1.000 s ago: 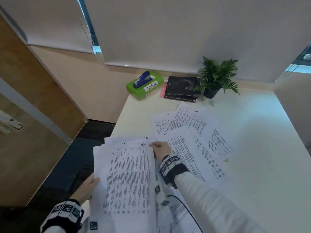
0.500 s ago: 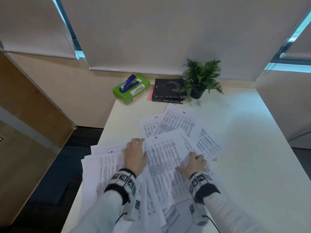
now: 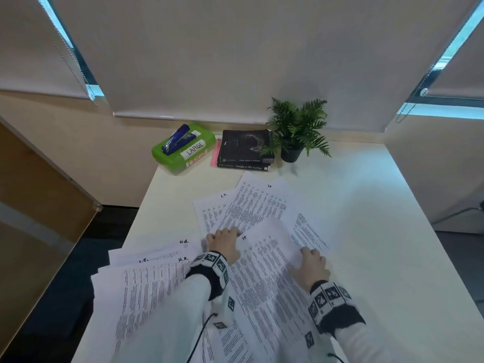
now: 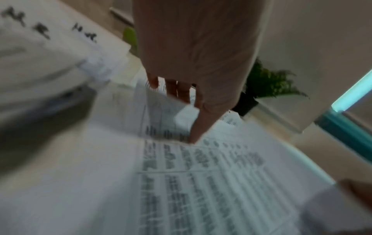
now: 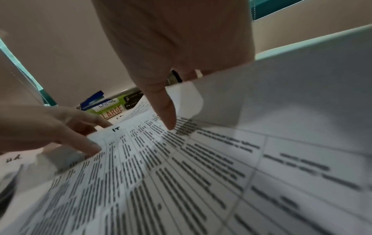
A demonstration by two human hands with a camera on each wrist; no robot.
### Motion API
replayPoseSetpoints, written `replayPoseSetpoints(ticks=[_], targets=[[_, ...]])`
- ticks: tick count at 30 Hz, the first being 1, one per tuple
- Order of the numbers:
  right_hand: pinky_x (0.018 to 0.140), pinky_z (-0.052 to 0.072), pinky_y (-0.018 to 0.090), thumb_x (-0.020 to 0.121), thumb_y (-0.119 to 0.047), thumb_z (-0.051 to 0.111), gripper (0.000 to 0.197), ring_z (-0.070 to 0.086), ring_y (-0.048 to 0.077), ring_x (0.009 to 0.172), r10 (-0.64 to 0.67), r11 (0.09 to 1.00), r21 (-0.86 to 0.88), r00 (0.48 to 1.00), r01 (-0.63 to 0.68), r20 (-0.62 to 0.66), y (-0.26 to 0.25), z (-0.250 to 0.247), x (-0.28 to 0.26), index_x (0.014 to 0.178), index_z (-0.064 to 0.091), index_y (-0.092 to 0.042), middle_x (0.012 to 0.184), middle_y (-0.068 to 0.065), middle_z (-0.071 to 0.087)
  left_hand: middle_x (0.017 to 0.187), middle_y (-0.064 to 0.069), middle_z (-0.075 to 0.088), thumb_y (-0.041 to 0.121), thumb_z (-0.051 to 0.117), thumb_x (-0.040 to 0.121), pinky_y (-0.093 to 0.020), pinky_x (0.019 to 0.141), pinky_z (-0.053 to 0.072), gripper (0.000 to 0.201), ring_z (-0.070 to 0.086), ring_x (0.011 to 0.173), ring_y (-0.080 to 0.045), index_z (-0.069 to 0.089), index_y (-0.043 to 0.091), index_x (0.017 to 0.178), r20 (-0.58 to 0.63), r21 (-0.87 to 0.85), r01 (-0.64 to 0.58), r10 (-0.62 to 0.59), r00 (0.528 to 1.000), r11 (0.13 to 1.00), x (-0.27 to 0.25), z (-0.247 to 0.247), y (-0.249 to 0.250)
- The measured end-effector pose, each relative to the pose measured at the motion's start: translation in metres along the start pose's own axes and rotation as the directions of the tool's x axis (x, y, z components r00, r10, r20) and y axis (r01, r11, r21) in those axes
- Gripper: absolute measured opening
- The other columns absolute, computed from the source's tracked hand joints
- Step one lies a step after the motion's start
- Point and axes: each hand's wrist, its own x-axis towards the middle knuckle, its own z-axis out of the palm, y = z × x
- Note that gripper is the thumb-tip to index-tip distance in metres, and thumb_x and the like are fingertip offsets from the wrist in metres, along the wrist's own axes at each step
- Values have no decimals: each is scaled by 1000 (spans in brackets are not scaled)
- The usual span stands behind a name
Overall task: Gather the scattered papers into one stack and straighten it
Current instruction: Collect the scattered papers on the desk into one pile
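- The left hand (image 3: 225,244) lies on the far left corner of a large printed sheet (image 3: 264,273) in the middle of the desk (image 3: 379,231). Its fingers are fairly straight and spread, pressing on the paper with nothing closed inside them; the thumb touches the sheet's edge in the left wrist view.
- The right hand (image 3: 310,267) is at the same sheet's right edge. In the right wrist view that edge curls up against the fingers while the thumb (image 5: 167,111) points down onto the printed face, so the hand appears to have begun pinching the margin. The grip looks loose, and how firm it is I cannot tell.
- One hand on each side probably serves to keep this sheet square as it is drawn toward the pile.
- The gathered pile (image 3: 146,281) sits at the near left of the desk, fanned, its corners out of line and overhanging the desk's left edge.
- More loose sheets (image 3: 251,205) lie farther away, overlapping at angles, partly under the held sheet.
- Judged from this, gathering is partway done; the far sheets still need collecting, and squaring the edges is not yet begun.
- At the far edge stand a green box (image 3: 183,150) carrying a blue stapler (image 3: 176,138), two dark books (image 3: 245,149) and a potted plant (image 3: 297,129), well apart from the hands.
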Motion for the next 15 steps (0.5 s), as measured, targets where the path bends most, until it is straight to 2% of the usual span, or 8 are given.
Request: replayPoseSetpoints(ticks=[1,3,6,8,9,11,13,15], targets=[[102,37,45,78,-33,66,62,37,25,124,-1,999,40,1000,1,-8,-1,-3,3,131,36,-21,135,7,38,102,6,57,12,51,82,-38,99,24,29,50,111,-23,51,27,106,15,-79,-16,18,1000,997,3,0,1],[103,34,47,73,-38,70,77,33,27,129,25,999,24,1000,-26,6,-3,-14,9,136,29,-22,139,8,33,73,14,47,12,51,84,-37,96,23,16,52,92,-20,50,28,88,31,-161,-92,98,995,983,9,-6,7],[103,31,47,69,-47,67,67,37,28,127,48,999,5,993,-49,106,-2,-27,25,126,43,-21,130,6,42,67,14,45,17,52,89,-40,103,20,14,49,80,-14,53,30,82,-18,-181,-209,209,978,961,19,-26,19],[100,38,49,60,-48,64,51,52,28,113,3,977,210,988,-37,156,6,-29,36,104,55,-23,115,3,59,82,12,56,23,55,88,-44,108,15,9,51,92,-15,59,31,88,-93,-188,-220,206,974,957,31,-39,23],[96,43,49,64,-41,65,42,58,28,105,-10,940,338,989,-41,150,11,-30,43,99,56,-21,108,5,63,96,9,59,27,57,87,-46,111,14,11,50,103,-16,60,31,96,-154,-191,-189,161,975,963,39,-43,21],[90,49,48,79,-14,63,26,61,33,97,3,841,538,996,-53,93,16,-37,51,103,57,-10,102,14,64,120,-1,53,30,56,88,-47,110,21,28,45,117,-21,55,30,116,-270,-248,-46,-24,963,968,52,-49,11],[88,50,50,84,-1,56,29,60,38,98,84,751,653,995,-97,51,19,-46,55,112,55,1,102,20,62,134,-11,42,28,49,92,-44,107,31,39,41,124,-29,44,20,130,-237,-378,134,-236,942,916,62,-53,-1],[90,48,51,85,2,53,33,59,40,99,147,681,712,985,-171,96,24,-46,64,117,53,5,106,22,61,139,-17,36,26,45,94,-41,106,34,45,38,127,-33,37,12,136,-122,-440,236,-318,940,867,67,-50,-7]])
